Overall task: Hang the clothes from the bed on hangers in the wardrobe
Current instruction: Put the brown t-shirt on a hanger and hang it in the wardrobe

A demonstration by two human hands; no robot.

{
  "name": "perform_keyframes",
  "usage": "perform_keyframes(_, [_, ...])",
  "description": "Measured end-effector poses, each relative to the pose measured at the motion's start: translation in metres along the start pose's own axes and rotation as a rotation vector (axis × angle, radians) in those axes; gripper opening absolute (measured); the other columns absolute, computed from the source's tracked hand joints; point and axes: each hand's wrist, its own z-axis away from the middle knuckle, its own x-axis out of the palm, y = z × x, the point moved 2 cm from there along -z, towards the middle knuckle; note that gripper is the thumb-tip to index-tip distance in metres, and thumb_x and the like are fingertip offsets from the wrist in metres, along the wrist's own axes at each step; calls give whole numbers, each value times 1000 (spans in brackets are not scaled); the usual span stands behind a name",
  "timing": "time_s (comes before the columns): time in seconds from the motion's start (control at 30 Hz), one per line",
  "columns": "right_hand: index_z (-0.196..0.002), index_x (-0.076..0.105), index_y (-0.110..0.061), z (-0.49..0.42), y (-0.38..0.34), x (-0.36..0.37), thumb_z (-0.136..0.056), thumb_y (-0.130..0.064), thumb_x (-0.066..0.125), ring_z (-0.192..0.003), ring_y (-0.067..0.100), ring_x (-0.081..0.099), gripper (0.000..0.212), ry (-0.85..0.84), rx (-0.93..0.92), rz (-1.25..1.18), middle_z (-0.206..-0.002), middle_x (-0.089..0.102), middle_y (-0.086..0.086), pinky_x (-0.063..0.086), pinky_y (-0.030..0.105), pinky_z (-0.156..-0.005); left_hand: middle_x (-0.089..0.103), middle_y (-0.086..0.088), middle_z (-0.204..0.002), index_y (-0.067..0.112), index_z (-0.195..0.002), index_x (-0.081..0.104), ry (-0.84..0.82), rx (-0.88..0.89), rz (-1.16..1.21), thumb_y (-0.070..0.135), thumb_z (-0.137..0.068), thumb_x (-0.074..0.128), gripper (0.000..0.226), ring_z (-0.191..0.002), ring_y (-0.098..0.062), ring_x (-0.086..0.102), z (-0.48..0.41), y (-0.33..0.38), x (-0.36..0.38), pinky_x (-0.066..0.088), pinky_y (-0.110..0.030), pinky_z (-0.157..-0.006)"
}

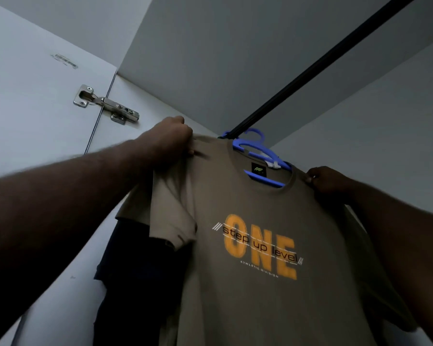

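Here both hands, left hand [171, 138] and right hand [326, 181], pinch the T-shirt [273, 221] shoulders, seemingly to square it on the blue hanger [263, 152] hooked over the rail [310, 68]

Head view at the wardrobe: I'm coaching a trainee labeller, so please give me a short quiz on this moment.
1. True or false: the left hand and the right hand each grip a shoulder of the khaki T-shirt.
2. The hanger in the T-shirt's collar is: A red, B blue, C yellow.
3. Fill in: behind the T-shirt, on the picture's left, hangs a ____ garment.
Key: 1 true; 2 B; 3 dark.
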Motion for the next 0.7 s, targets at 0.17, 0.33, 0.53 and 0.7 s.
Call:
perform_keyframes(0.17, [-124,57,2,-21,-9,6,-104,-16,43,-120,35,51,31,57,3,60,-133,53,23,38,32,-89,53,-28,-108,-6,-111,61,-43,58,-65,38,-94,58,47,-103,-44,52,-10,-7,4,45,-43,-85])
perform_keyframes(0.33, [-122,57,3,-34,-7,13,-103,-15,43,-118,37,51,30,107,-5,99,-131,54,24,39,35,-90,54,-29,-101,-6,-103,65,-6,130,-111,37,-93,60,44,-96,-45,56,-12,-6,-3,45,-40,-80])
perform_keyframes(0.53, [-124,56,2,-37,-12,11,-102,-16,46,-120,39,50,30,184,-2,52,-132,52,26,39,37,-93,55,-32,-99,-9,-97,65,68,199,-189,33,-90,64,42,-91,-46,58,-18,-6,-25,47,-44,-77])
perform_keyframes(0.7, [-126,57,-1,-27,-16,14,-102,-15,46,-123,36,49,29,136,-40,44,-135,53,23,34,29,-85,55,-27,-93,-6,-92,65,78,242,-216,34,-89,66,40,-85,-42,58,-7,-13,-29,45,-40,-72])
